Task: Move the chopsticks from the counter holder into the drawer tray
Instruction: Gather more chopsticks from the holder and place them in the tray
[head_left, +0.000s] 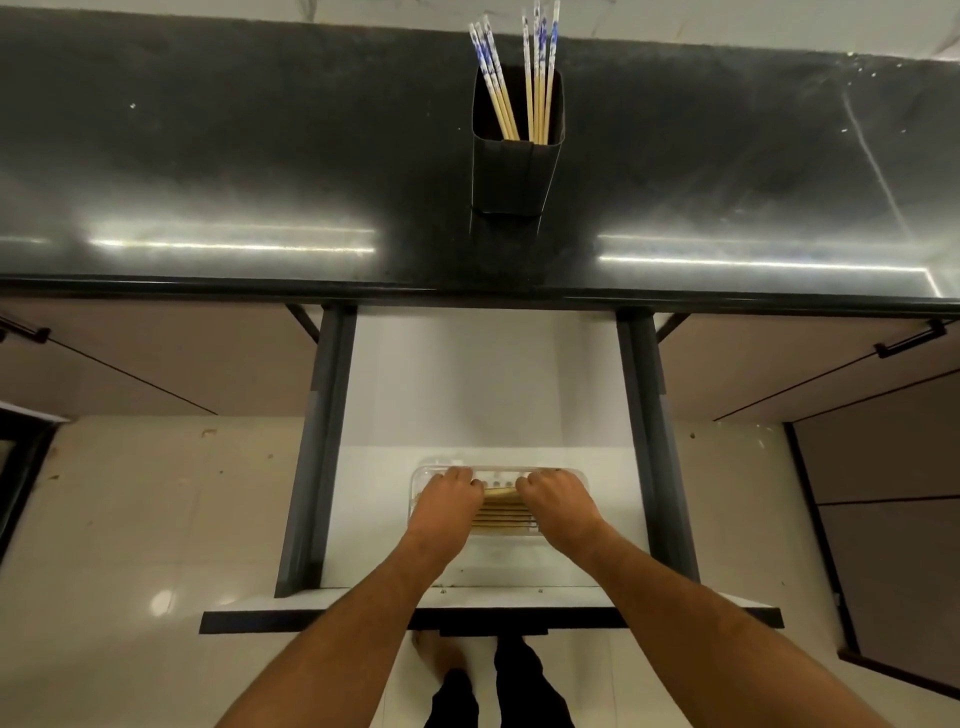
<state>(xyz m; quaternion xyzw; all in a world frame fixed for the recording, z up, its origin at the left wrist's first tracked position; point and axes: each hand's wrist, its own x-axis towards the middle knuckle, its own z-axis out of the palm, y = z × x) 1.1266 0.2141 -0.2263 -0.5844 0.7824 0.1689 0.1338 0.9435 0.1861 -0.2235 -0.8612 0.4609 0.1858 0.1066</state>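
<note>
Black counter (208, 156) across the top, glossy, streaked with light reflections. Dark square holder (514, 156) upright near the middle of it, with two bunches of chopsticks (540, 78) leaning inside: pale wood shafts, white tops patterned in blue, one bunch tilted left, the other nearly straight. Below the counter edge, open drawer (488, 389) pulled out, white floor, dark side rails. Closed cabinet fronts with dark handles on either side. Pale tiled floor (130, 519) beneath, a bare foot and dark trouser legs visible past the drawer front.

Clear plastic tray (579, 475) toward the front of the drawer. More chopsticks (504, 512) lying flat inside it, side by side, crosswise, only plain wooden middles showing between the hands. Left hand (449, 501) palm-down over the tray's left part, right hand (558, 501) over the right part, both covering the stick ends. Fingers curled downward onto the sticks; cannot tell whether gripping or merely pressing. Nothing between the holder and the drawer.
</note>
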